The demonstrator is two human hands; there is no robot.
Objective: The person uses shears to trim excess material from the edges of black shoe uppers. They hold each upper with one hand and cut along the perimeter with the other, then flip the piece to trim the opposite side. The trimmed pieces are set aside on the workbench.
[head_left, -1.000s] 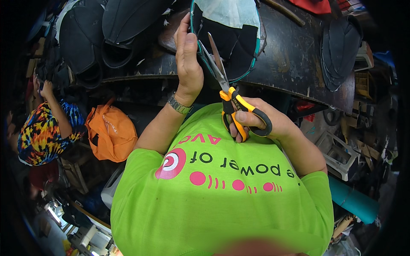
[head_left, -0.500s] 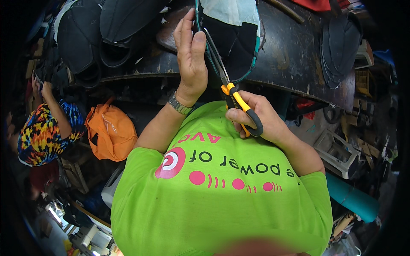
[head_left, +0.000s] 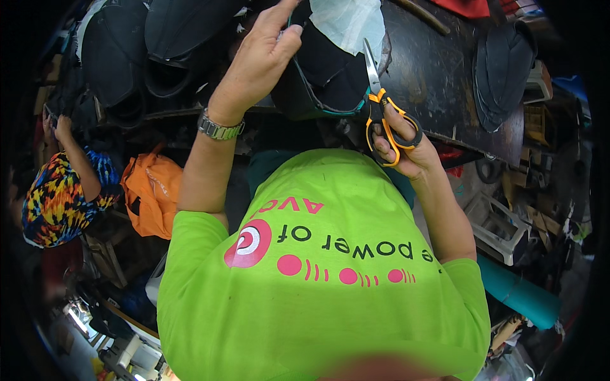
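A black fabric piece [head_left: 330, 76] with teal edging lies at the near edge of the dark table, a pale cloth patch [head_left: 349, 25] on its far part. My left hand [head_left: 257, 66], with a metal-band watch on the wrist, is at the piece's left rim. Its thumb lies over the rim and its index finger stretches up past the picture's top; the other fingers are hidden. Yellow-and-black scissors [head_left: 373, 101] are in my right hand [head_left: 406, 143], fingers in the handle loops. Their silver blade points away from me, over the right side of the piece.
Black shaped pieces [head_left: 117, 63] lie at the table's left; a stack of black cut pieces [head_left: 502, 76] is at its right end. A wooden stick [head_left: 422, 16] lies farther back. An orange bag [head_left: 152, 193] and another person [head_left: 67, 197] are at left, a plastic stool [head_left: 495, 222] at right.
My right hand has moved the scissors right, from the left edge of the piece to its right side, turning them more upright. My left hand has shifted left and bent inward at the rim.
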